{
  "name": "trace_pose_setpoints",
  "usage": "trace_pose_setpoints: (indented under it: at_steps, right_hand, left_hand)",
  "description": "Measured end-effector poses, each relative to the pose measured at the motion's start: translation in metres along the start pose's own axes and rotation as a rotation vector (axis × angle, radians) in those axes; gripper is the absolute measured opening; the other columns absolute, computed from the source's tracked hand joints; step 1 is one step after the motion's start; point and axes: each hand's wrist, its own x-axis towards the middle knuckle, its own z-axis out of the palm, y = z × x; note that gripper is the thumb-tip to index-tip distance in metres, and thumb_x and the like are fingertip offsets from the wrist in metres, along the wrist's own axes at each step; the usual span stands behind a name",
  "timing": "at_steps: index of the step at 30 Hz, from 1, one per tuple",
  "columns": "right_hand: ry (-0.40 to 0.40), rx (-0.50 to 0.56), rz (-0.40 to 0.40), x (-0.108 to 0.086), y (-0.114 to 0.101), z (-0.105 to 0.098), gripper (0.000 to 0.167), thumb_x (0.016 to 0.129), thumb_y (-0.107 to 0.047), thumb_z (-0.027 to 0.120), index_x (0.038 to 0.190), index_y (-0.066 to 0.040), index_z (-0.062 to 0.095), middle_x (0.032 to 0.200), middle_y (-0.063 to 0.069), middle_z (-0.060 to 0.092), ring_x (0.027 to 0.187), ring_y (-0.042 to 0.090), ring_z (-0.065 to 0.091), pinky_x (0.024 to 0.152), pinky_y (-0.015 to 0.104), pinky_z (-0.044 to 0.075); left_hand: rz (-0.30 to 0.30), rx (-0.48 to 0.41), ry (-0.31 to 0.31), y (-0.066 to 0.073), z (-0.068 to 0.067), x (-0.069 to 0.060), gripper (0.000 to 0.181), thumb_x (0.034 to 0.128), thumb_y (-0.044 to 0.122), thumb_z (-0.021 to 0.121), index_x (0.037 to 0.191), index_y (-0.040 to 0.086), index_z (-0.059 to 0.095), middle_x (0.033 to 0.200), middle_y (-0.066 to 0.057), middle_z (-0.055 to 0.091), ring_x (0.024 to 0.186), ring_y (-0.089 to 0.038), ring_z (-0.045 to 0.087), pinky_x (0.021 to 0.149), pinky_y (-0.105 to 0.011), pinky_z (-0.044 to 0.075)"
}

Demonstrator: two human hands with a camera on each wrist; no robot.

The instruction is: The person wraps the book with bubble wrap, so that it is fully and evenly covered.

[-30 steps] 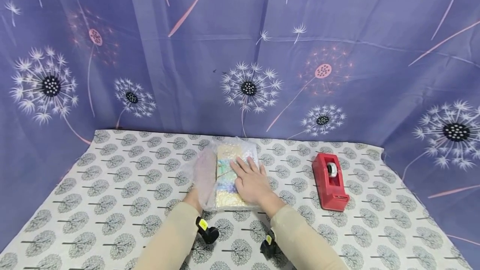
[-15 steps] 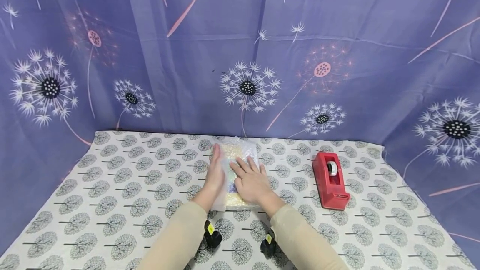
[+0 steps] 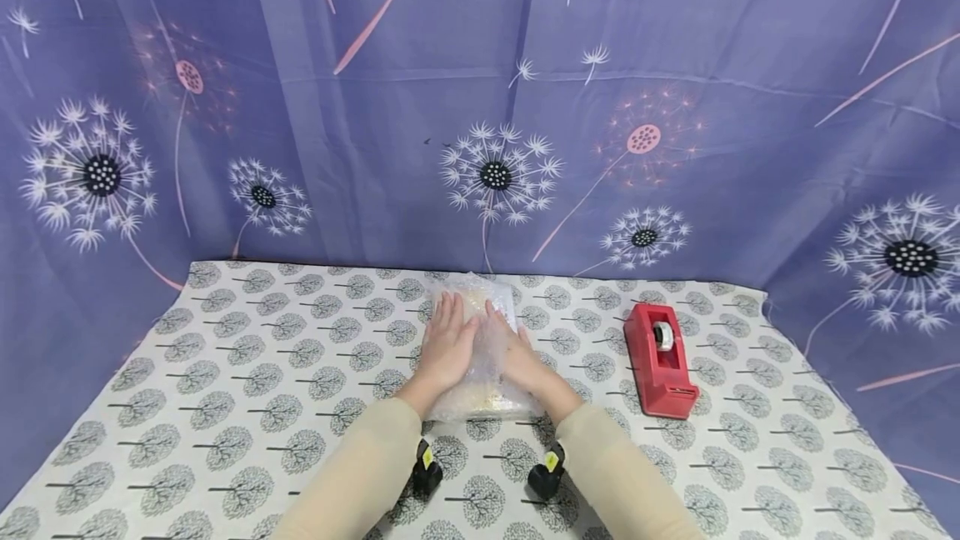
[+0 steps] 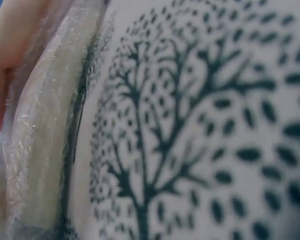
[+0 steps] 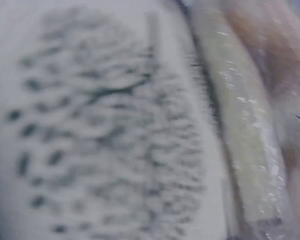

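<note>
A thick, book-like block with pale cream edges lies flat on the table, wrapped in clear bubble wrap. Through the layers in the head view its cover is only a faint yellow patch. My left hand rests on the left part of the wrap, its fingers straight and pointing away from me. My right hand lies on the right side, partly covered by the folded-over sheet of wrap. In the left wrist view, the wrapped edge runs beside part of my hand.
A red tape dispenser with a roll of clear tape stands to the right of the package. A white cloth printed with trees covers the table. Behind hangs a purple curtain with dandelions.
My left hand came from under the loose wrap flap, folded it rightward over the block and now presses on top. The right hand, earlier on the colourful cover, is now partly under the wrap.
</note>
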Motion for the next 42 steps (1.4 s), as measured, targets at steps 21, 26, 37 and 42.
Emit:
trace_pose_setpoints:
  at_steps: [21,26,37,42]
  right_hand:
    - [-0.085,0.728,0.104,0.003,0.009,-0.018,0.078,0.086,-0.073,-0.004,0.149,-0.030,-0.017,0.158,-0.007,0.018,0.147,0.021,-0.012,0.112,0.061,-0.016]
    - [-0.118,0.878,0.072,0.007,0.013,-0.018,0.075,0.088,-0.071,-0.005,0.147,-0.030,-0.023,0.160,-0.001,0.007,0.146,0.026,-0.016,0.113,0.063,-0.008]
    - [-0.141,0.312,0.024,-0.004,0.018,-0.035,0.049,0.102,-0.031,0.035,0.148,-0.016,0.031,0.155,0.007,0.028,0.144,0.034,0.020,0.116,0.058,0.013]
    - [-0.160,-0.093,-0.108,-0.020,0.017,-0.038,0.045,0.099,-0.012,0.042,0.143,-0.005,0.039,0.153,0.016,0.028,0.143,0.041,0.018,0.116,0.058,0.014]
  left_hand:
    - [0.050,0.433,-0.062,0.002,0.009,0.002,0.074,0.0963,0.059,0.016,0.152,0.011,0.005,0.158,-0.014,-0.012,0.146,-0.031,-0.009,0.119,-0.053,-0.002]
    - [0.055,0.526,-0.065,0.002,0.011,0.002,0.079,0.0947,0.062,0.020,0.152,0.009,0.008,0.157,-0.017,-0.009,0.146,-0.034,-0.007,0.118,-0.055,0.001]
    - [0.055,0.562,-0.057,0.006,0.016,-0.003,0.086,0.0919,0.068,0.020,0.152,0.007,0.012,0.158,-0.019,-0.003,0.147,-0.034,-0.001,0.118,-0.056,0.005]
    - [0.057,0.558,-0.060,0.006,0.013,-0.002,0.084,0.0926,0.067,0.020,0.151,0.007,0.014,0.158,-0.019,-0.002,0.147,-0.034,0.000,0.119,-0.055,0.006]
